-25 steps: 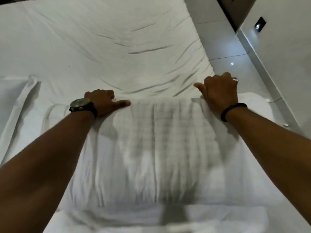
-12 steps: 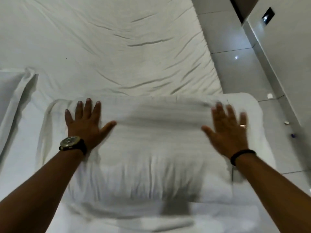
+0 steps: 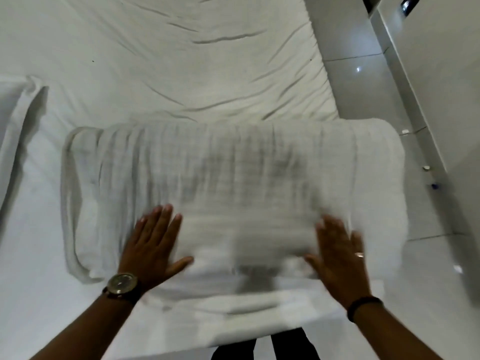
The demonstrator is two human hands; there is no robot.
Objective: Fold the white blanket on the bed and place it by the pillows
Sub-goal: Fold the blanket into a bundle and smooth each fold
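The white blanket (image 3: 233, 183) lies folded into a wide, thick rectangle across the near part of the bed (image 3: 168, 61). Its surface shows a faint grid weave and is blurred by motion. My left hand (image 3: 153, 245), with a watch on the wrist, rests flat with fingers spread on the blanket's near left part. My right hand (image 3: 340, 253), with a ring and a dark wristband, lies flat with fingers spread on the near right part. Neither hand grips the cloth. A white pillow (image 3: 13, 120) shows at the left edge.
The wrinkled white sheet stretches away beyond the blanket. The bed's right edge drops to a glossy tiled floor (image 3: 363, 81), with a white wall (image 3: 441, 100) beyond. Small objects (image 3: 426, 168) lie on the floor by the wall. My dark trouser legs (image 3: 265, 346) stand at the bed's near edge.
Both hands let go of the blanket's far edge, opened flat, and slid back toward me over the folded blanket. The view has tilted down, and the blanket sits lower in frame.
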